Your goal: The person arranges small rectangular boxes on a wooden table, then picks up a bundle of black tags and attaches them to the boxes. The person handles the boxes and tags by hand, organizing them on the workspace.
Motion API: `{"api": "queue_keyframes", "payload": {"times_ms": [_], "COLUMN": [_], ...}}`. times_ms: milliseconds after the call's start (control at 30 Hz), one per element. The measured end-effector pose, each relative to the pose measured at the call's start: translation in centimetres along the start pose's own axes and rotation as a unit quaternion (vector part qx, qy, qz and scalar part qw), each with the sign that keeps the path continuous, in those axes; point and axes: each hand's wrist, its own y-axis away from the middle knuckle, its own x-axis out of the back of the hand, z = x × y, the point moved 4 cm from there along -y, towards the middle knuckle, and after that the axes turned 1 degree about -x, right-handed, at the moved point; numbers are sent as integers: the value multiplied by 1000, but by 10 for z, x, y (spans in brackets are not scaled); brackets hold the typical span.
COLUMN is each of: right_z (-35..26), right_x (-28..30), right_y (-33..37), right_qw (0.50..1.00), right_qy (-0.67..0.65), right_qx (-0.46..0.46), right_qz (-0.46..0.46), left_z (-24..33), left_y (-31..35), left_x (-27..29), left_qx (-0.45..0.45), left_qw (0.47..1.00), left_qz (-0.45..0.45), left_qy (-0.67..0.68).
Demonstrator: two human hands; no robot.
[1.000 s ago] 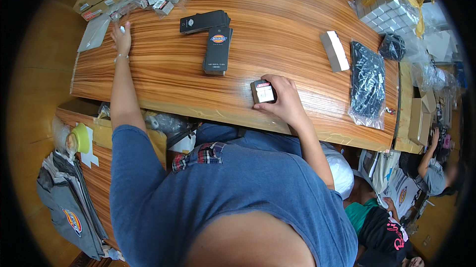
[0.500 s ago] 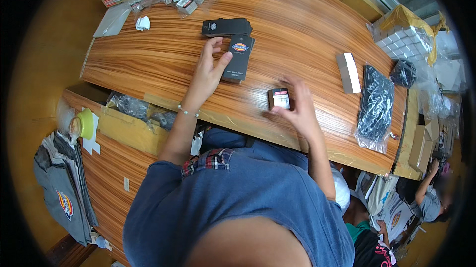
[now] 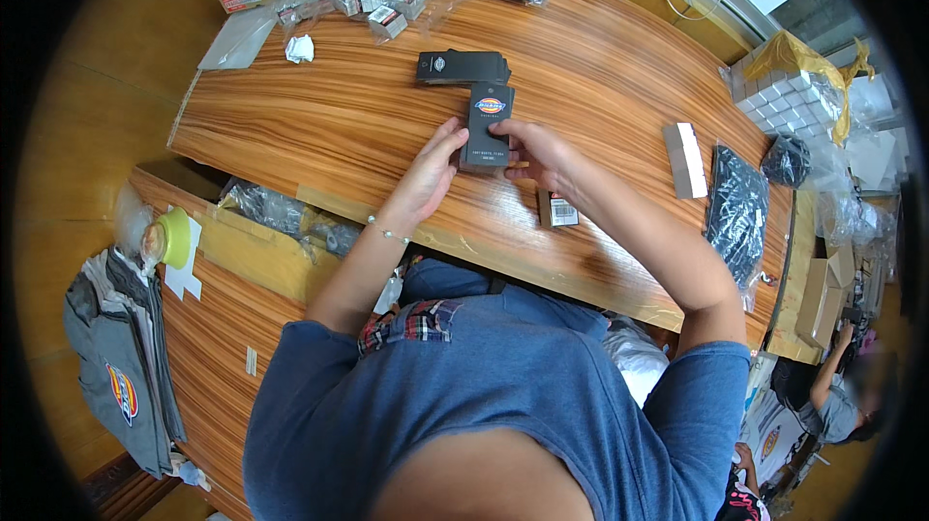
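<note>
Black tags [image 3: 481,140] show between curled left hand [image 3: 430,178] and right hand [image 3: 542,155]; hidden fingertips leave grip uncertain.

Striped brown wood-grain tabletop [image 3: 329,115]: load

From my remote station I log, directly on it: two stacks of black rectangular card tags [image 3: 484,142], crumpled white wad [image 3: 300,49], oblong white block [image 3: 684,161], flat dark bundle in clear plastic [image 3: 735,211].

Stack of black cards [image 3: 482,144], colourful emblem facing up
Oblong and neatly squared, it is closer to the tabletop's [image 3: 600,86] near edge, one short end toward that edge.
</note>
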Motion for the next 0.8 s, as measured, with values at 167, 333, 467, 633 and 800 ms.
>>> {"api": "queue_keyframes", "payload": {"times_ms": [167, 333, 467, 633, 800], "right_z": [-4, -3, -16, -47, -4], "right_x": [-2, -18, 7, 74, 101], "right_y": [-15, -14, -5, 60, 52], "right_qw": [992, 973, 954, 759, 738], "right_qy": [117, 189, 194, 472, 506], "right_qx": [34, 114, 214, 360, 338], "right_qz": [36, 69, 84, 267, 292], "left_z": [-2, -24, -23, 5, -10], "left_y": [13, 21, 15, 0, -66], "left_x": [-17, -16, -18, -41, -87], "left_qx": [-23, -98, -160, -244, -280], "left_qw": [997, 984, 981, 963, 914], "left_qz": [-19, 55, 73, 20, -107], "left_qy": [77, 135, 87, -108, -274]}}
